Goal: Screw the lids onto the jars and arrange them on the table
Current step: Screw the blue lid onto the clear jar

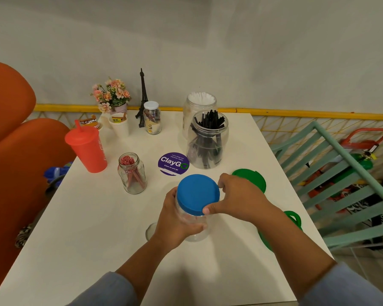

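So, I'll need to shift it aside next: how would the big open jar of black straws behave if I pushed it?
The jar of black straws probably slides easily on the smooth white table, since it looks like thin clear plastic. It seems light, holding only straws. With no lid, a sharp shove near its rim could tip it and spill them; push low.

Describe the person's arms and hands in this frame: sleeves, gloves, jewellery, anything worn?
Both hands are bare: the left hand and the right hand show no gloves, and no rings, watch or bracelet can be seen on the fingers or wrists. Each arm wears a grey-blue sleeve pushed up to near the elbow, leaving the forearms uncovered. No markings visible on the fabric.
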The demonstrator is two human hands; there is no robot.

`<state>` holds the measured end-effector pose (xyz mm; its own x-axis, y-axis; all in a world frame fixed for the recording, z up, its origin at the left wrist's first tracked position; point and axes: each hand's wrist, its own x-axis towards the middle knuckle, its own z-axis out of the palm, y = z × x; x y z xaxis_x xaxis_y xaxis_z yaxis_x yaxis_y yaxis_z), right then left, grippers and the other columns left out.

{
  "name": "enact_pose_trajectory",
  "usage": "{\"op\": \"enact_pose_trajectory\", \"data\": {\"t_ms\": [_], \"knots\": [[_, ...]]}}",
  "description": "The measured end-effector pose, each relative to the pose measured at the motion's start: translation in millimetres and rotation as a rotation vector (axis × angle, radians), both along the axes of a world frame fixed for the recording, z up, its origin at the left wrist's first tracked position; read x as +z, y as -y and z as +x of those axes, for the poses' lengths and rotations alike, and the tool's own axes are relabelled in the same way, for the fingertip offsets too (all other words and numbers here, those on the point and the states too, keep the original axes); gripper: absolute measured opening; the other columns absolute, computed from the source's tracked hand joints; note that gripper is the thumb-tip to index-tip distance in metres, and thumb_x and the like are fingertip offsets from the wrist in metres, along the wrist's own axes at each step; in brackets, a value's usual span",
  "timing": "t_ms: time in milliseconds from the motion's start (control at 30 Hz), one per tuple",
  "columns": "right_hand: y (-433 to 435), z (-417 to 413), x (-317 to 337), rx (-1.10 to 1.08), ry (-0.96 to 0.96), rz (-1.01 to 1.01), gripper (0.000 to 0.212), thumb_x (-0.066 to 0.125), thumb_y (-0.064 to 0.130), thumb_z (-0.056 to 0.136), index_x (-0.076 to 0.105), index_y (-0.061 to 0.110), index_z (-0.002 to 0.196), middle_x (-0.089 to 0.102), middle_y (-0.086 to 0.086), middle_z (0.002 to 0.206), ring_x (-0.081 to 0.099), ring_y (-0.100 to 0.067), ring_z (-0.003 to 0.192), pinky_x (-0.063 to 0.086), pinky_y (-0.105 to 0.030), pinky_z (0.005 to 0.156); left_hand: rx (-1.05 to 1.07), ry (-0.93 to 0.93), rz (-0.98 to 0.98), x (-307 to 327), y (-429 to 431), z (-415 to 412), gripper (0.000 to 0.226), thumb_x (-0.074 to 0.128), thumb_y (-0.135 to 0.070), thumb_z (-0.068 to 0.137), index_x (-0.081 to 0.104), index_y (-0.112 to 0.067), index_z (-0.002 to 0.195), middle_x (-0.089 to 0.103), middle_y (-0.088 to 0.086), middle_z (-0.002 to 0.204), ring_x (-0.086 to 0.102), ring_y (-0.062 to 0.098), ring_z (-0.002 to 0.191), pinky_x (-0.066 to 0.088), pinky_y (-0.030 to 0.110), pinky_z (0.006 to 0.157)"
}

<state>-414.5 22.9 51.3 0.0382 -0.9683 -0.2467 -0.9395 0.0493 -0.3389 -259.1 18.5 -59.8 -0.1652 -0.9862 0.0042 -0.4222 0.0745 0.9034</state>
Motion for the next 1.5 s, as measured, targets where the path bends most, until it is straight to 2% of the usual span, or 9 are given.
{"op": "enact_pose_trajectory", "data": {"t_ms": [133,267,567,867,1000,1133,1267,1367,1500], "knots": [[4,10,-1,0.139,0.062,-0.035,0.086,0.074,0.052,0.063,0.033,0.029,0.135,0.040,0.004,0.134,0.044,-0.018,0.119,0.045,-0.034,0.091,0.010,0.014,0.054,-1,1,1,0.097,0.087,-0.029,0.055,0.024,-0.031,0.129,0.035,-0.017,0.118,0.043,0.005,0.111,0.035,0.002,0.082],[10,25,-8,0.247,0.145,-0.045,0.088,0.068,0.049,0.072,0.023,0.029,0.144,0.028,0.008,0.146,0.032,-0.019,0.130,0.034,-0.032,0.099,0.009,-0.048,0.103,-5,2,3,0.100,0.089,-0.031,0.049,0.026,-0.034,0.127,0.043,-0.013,0.125,0.049,0.009,0.113,0.043,0.021,0.093],[21,39,-14,0.115,0.105,-0.034,0.074,0.056,0.063,0.076,0.033,0.030,0.139,0.036,0.000,0.132,0.040,-0.023,0.123,0.039,-0.032,0.091,-0.008,-0.007,0.063,0,-1,3,0.098,0.088,-0.028,0.056,0.024,-0.029,0.131,0.038,-0.017,0.120,0.045,0.006,0.110,0.036,0.009,0.086],[12,23,1,0.189,0.098,0.059,0.094,0.071,0.053,0.069,0.024,0.021,0.144,0.028,0.005,0.145,0.034,-0.020,0.130,0.037,-0.033,0.099,-0.007,0.045,0.082,1,1,2,0.101,0.087,-0.030,0.056,0.023,-0.025,0.134,0.036,-0.014,0.123,0.043,0.006,0.112,0.035,0.008,0.086],[11,18,2,0.193,0.075,0.081,0.102,0.074,0.050,0.064,0.021,0.020,0.145,0.028,0.005,0.143,0.037,-0.018,0.127,0.043,-0.035,0.100,-0.008,0.097,0.080,3,1,0,0.102,0.085,-0.031,0.059,0.020,-0.024,0.136,0.031,-0.016,0.121,0.038,0.004,0.113,0.033,0.014,0.094],[7,15,0,0.185,0.024,0.068,0.103,0.074,0.050,0.062,0.021,0.019,0.145,0.031,0.004,0.139,0.041,-0.018,0.123,0.046,-0.035,0.096,-0.016,0.129,0.098,6,-1,-2,0.101,0.084,-0.032,0.061,0.017,-0.025,0.137,0.027,-0.017,0.121,0.033,0.001,0.112,0.030,0.012,0.093],[4,21,-6,0.115,0.005,-0.019,0.087,0.071,0.055,0.059,0.038,0.019,0.131,0.042,0.003,0.124,0.049,-0.019,0.109,0.050,-0.035,0.084,-0.009,0.076,0.116,3,-2,-1,0.102,0.086,-0.030,0.059,0.019,-0.027,0.136,0.031,-0.017,0.121,0.038,0.003,0.112,0.033,0.014,0.091],[1,25,-11,0.079,-0.011,-0.082,0.075,0.068,0.059,0.058,0.043,0.020,0.118,0.044,0.003,0.110,0.050,-0.017,0.099,0.042,-0.029,0.069,-0.013,0.050,0.106,-1,-2,0,0.102,0.086,-0.027,0.058,0.021,-0.026,0.136,0.033,-0.017,0.121,0.040,0.004,0.111,0.033,0.010,0.088],[-2,25,-16,0.061,-0.037,-0.129,0.075,0.065,0.063,0.060,0.043,0.021,0.118,0.044,0.003,0.108,0.045,-0.014,0.092,0.037,-0.026,0.066,-0.018,0.047,0.089,-7,-2,-1,0.103,0.087,-0.029,0.057,0.020,-0.027,0.136,0.034,-0.017,0.122,0.041,0.003,0.112,0.033,0.008,0.087]]}}
